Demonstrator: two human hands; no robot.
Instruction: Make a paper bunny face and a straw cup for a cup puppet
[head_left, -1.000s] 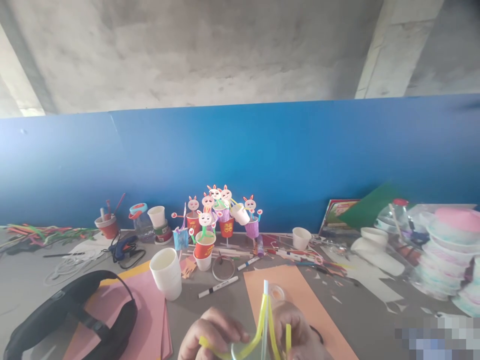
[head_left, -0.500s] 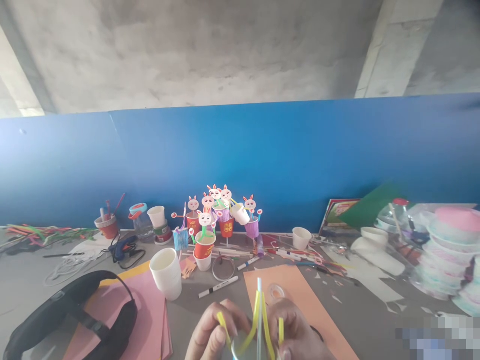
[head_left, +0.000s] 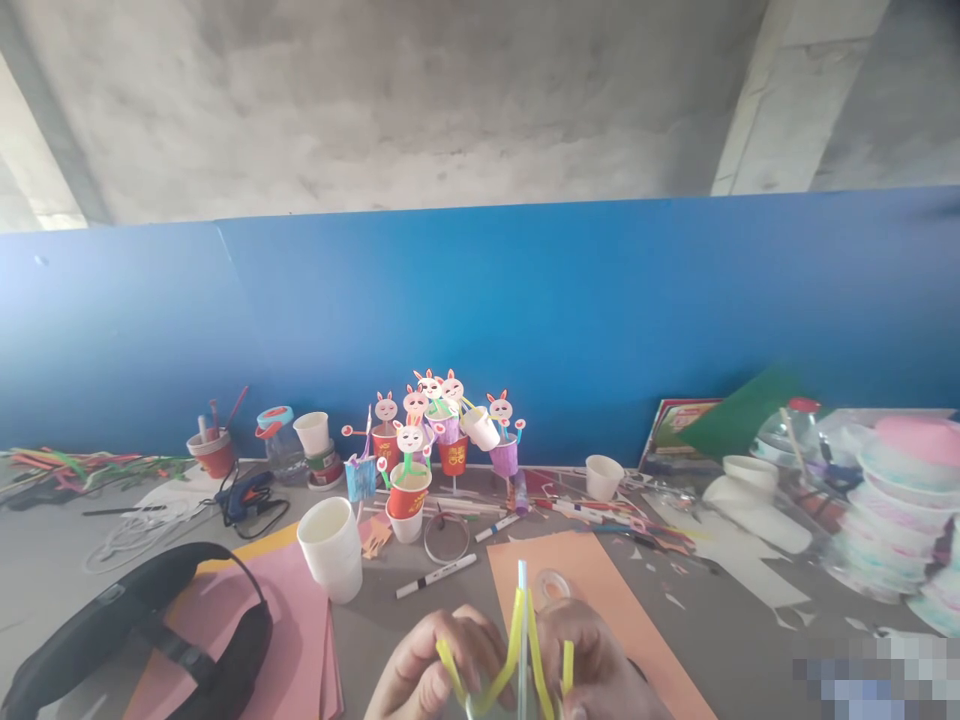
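2 hands in my view, both at the lower edge of the head view, close together over the desk [head_left: 375, 620].

1. Left hand [head_left: 431, 670]: grip closed, fingers pinched on 1 end of the yellow strips [head_left: 517, 628].
2. Right hand [head_left: 596, 670]: grip closed, fingers curled on the other short upright end of the same strips.
3. Yellow strips: bent into an arch whose peak rises between the 2 hands, held just above the near edge of the orange sheet [head_left: 622, 625].
4. Pale straw [head_left: 522, 585]: upright and touching the strips at their peak; I cannot tell which hand holds it.
5. Clear tape roll [head_left: 555, 583]: flat on the orange sheet, just behind the strips.
6. White cup stack [head_left: 330, 545]: upright, on the far corner of the pink sheets [head_left: 292, 640].
7. Marker [head_left: 436, 576]: lying flat on the bare desk between the cup stack and the orange sheet.
8. Black headset [head_left: 150, 630]: lying partly over the pink sheets, on the left.
9. Bunny-faced cups [head_left: 427, 430]: a cluster against the blue wall [head_left: 600, 320].
10. Glue gun [head_left: 247, 495]: left of the cluster.
11. Stacked bowls [head_left: 900, 510]: far right, well apart from the hands.
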